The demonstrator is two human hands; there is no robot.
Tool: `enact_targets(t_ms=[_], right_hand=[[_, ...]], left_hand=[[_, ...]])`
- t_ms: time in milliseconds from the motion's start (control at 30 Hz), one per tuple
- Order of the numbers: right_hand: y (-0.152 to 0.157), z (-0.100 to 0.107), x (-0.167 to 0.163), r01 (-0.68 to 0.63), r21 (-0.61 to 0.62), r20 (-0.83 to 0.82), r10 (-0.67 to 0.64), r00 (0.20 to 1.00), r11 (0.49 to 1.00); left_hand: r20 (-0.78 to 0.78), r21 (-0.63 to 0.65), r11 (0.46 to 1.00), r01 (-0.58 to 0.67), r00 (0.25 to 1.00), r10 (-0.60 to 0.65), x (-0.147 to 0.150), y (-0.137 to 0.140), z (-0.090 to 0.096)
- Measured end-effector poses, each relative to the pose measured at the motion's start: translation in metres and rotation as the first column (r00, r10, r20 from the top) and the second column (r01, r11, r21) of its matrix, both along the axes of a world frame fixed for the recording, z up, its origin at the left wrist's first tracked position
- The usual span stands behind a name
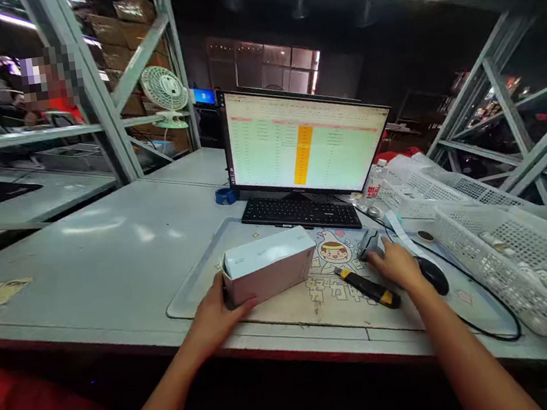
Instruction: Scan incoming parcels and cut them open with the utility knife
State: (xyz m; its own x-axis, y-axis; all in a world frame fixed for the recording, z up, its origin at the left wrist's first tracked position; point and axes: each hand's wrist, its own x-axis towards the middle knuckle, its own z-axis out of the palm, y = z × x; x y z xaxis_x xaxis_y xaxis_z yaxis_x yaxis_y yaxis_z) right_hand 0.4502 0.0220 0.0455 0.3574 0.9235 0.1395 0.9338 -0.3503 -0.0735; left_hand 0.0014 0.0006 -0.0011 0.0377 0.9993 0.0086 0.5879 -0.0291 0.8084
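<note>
My left hand (218,314) is wrapped round the near left end of a long white cardboard box (271,259), thumb along its front side. The box lies at a slant on a printed desk mat (262,311). To its right, my right hand (396,263) has its fingers closed at a small grey object (369,244), whose kind I cannot make out. A black and yellow utility knife (367,287) lies on the mat between the box and my right forearm. Beside the right wrist sits a black computer mouse (433,275), partly hidden by the arm.
A monitor (306,143) showing a spreadsheet stands behind a black keyboard (299,213). White plastic baskets (504,269) line the right side, with a cable running before them. A blue tape roll (225,196) is left of the monitor. Metal frame posts flank the table; a fan (165,88) stands behind.
</note>
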Motion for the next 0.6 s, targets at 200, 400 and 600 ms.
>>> enact_targets(t_ms=[200, 400, 600], right_hand=[[0.071, 0.024, -0.034, -0.22, 0.157, -0.038, 0.229, 0.973, 0.963], [0.129, -0.009, -0.08, -0.217, 0.065, -0.091, 0.222, 0.971, 0.974], [0.136, -0.03, -0.082, -0.208, 0.036, -0.12, 0.211, 0.97, 0.977]], left_hand=[[-0.008, 0.003, 0.999, -0.032, 0.999, 0.032, 0.002, 0.002, -0.005], [0.011, 0.034, 0.999, -0.022, 1.0, 0.022, 0.0, 0.002, -0.007], [0.056, 0.086, 0.996, 0.005, 0.998, -0.01, -0.002, 0.001, -0.012]])
